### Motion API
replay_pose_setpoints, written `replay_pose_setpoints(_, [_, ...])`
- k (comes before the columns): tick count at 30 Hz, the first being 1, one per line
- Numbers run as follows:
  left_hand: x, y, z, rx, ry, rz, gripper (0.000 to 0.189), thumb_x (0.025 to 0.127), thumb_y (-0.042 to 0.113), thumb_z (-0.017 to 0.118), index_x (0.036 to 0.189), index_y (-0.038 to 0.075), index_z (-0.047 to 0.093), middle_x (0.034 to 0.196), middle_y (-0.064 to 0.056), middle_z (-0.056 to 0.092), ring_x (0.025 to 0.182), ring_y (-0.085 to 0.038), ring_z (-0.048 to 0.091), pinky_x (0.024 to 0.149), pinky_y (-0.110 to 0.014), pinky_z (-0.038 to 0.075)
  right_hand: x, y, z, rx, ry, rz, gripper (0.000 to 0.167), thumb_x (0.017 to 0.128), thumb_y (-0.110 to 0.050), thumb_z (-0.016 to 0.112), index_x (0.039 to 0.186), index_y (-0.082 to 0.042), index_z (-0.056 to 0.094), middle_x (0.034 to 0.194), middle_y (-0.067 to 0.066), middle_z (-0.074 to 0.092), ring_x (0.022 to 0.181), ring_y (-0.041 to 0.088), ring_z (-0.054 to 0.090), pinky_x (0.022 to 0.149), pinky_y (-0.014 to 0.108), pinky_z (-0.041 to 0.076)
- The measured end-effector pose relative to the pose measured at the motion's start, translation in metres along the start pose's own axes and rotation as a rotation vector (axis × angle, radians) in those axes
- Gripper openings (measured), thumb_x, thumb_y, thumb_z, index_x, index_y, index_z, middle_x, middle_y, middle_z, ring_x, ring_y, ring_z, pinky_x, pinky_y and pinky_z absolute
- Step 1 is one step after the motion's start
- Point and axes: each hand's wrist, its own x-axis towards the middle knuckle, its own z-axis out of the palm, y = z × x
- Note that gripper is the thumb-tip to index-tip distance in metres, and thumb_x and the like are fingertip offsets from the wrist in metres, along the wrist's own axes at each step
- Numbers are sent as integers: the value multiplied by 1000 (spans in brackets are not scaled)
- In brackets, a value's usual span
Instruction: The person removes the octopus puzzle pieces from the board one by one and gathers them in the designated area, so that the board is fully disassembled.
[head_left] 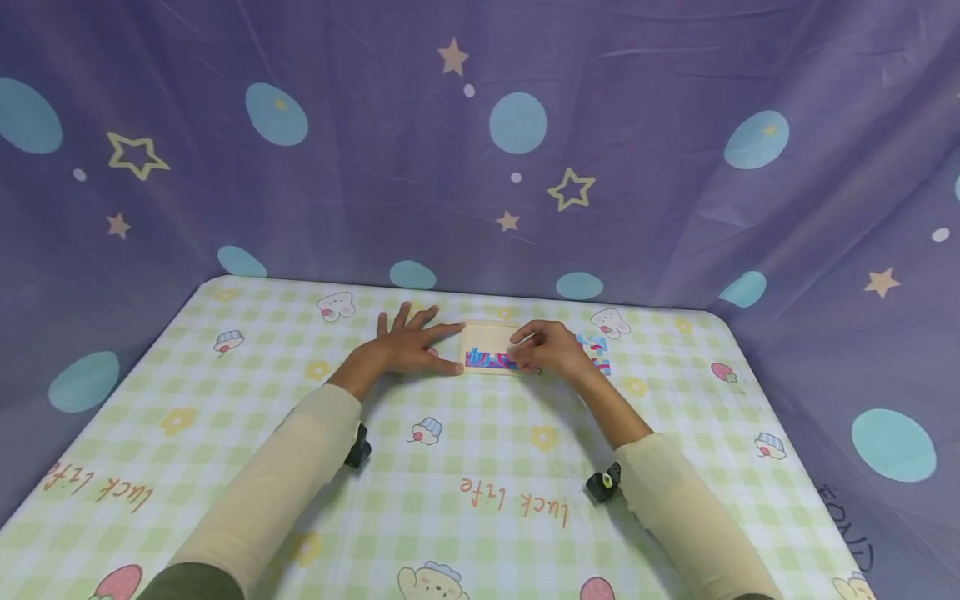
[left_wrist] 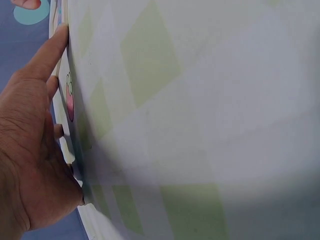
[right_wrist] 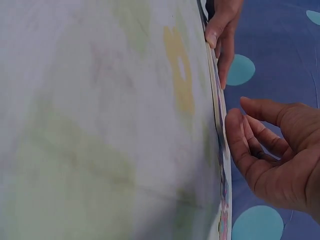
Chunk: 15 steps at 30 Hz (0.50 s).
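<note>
A shallow, light wooden puzzle tray (head_left: 487, 337) lies near the far side of the table. Blue and pink jigsaw pieces (head_left: 486, 359) fill a strip along its near side; bare wood shows above them. My left hand (head_left: 408, 346) has its fingers spread, with thumb and forefinger touching the tray's left edge. Over the tray's right part is my right hand (head_left: 551, 348), its fingers loosely bent. In the right wrist view, a gap shows between that hand's thumb and fingers (right_wrist: 237, 137), and no piece is visible there. The right hand hides part of the tray.
Several loose blue and pink pieces (head_left: 601, 367) lie to the right of the tray, partly behind the right hand. A green-and-white checked cloth (head_left: 480, 450) covers the table. Beyond its far edge hangs a purple curtain (head_left: 420, 200).
</note>
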Motion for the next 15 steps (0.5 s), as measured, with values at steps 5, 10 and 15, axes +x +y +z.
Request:
replay_pose_setpoints(5, [-1, 0, 0, -8, 5, 7, 108, 80, 103, 64, 173, 63, 27, 194, 3, -3, 175, -46, -27, 131, -82, -20, 4, -2, 8, 7, -5, -4, 30, 99, 0, 80, 125, 11, 72, 93, 11, 80, 75, 14, 78, 78, 33, 70])
replay_pose_setpoints(10, [2, -1, 1, 0, 1, -1, 110, 80, 105, 63, 174, 62, 25, 194, 4, -5, 174, -45, -28, 132, -81, -19, 8, -5, 13, 15, -3, -7, 30, 96, 2, 82, 123, 11, 74, 91, 9, 80, 74, 10, 76, 75, 30, 70])
replay_pose_setpoints(15, [-1, 2, -1, 1, -9, -7, 109, 81, 103, 63, 174, 61, 25, 194, 3, -5, 174, -45, -29, 133, -80, -20, 12, -4, 16, 46, -33, -22, 30, 95, 4, 84, 123, 12, 76, 89, 6, 80, 72, 11, 77, 74, 30, 69])
